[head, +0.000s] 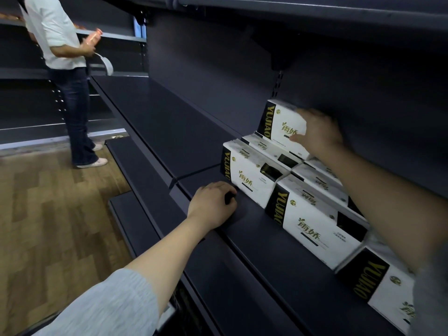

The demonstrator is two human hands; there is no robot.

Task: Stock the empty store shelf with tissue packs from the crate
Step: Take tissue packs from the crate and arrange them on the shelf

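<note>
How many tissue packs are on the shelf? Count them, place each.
6: front row left pack, middle pack, right pack; two rear packs; top pack under the right hand. The arm may hide more.

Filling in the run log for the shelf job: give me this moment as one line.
phase: placing | right hand: on upper tissue pack, second layer | left hand: resting on shelf front edge | bottom-row packs: already in place

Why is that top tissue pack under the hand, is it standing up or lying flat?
Standing up. The top tissue pack rests on the flat packs below, its front face outward, steadied by the right hand.
</note>
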